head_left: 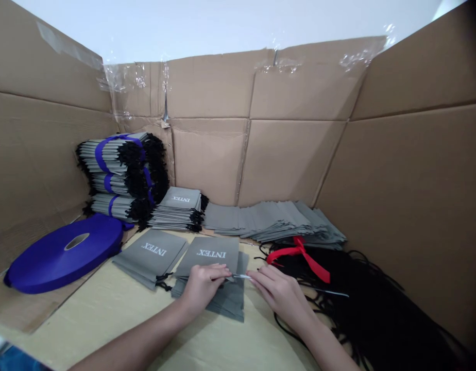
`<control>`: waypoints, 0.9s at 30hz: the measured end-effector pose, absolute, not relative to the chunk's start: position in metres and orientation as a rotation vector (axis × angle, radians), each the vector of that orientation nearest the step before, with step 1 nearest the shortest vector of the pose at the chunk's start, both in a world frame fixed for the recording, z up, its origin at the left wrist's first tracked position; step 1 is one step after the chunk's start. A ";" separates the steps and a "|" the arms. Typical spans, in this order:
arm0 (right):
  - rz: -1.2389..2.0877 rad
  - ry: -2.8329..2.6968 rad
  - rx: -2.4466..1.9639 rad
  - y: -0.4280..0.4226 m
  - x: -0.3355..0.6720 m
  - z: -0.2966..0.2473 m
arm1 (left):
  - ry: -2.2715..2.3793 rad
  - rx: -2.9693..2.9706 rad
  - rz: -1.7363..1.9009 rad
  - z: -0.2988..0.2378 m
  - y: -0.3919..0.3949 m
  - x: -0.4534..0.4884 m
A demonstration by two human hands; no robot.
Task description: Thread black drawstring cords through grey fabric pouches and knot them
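Observation:
Grey drawstring pouches lie in a small stack on the table, the top grey pouch [213, 252] printed "INTEX" in white. My left hand [207, 284] is closed on this pouch's near right corner. A thin silver metal rod [241, 276] runs from that corner to my right hand [280, 291], which pinches it. The rod's far end extends to the right, over black cords [361, 299]; its tip at the pouch is hidden by my left fingers. To the left, other printed pouches [151, 252] with black drawstrings lie in a low pile.
A large purple ribbon roll [68, 252] lies at left. Behind it stand purple-tied pouch bundles [114, 178] and a neat pouch stack [180, 206]. Fanned grey pouches [272, 219] line the back. A red ribbon [300, 253] ties the cords. Cardboard walls [207, 159] enclose the table.

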State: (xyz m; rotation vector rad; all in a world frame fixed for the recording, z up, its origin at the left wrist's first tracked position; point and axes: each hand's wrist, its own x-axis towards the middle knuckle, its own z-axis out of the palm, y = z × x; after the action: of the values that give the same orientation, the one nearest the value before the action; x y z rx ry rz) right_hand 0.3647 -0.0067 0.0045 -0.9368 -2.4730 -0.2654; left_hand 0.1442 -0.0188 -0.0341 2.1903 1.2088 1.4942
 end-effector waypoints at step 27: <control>-0.478 -2.351 -0.782 -0.010 0.359 0.002 | 1.186 2.068 1.715 -0.026 -0.026 0.146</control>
State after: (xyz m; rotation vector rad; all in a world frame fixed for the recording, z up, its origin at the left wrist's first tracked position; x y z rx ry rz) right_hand 0.3589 -0.0101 0.0024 -0.7824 -2.3507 -0.4776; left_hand 0.1461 -0.0261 -0.0259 2.0678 1.1859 1.7154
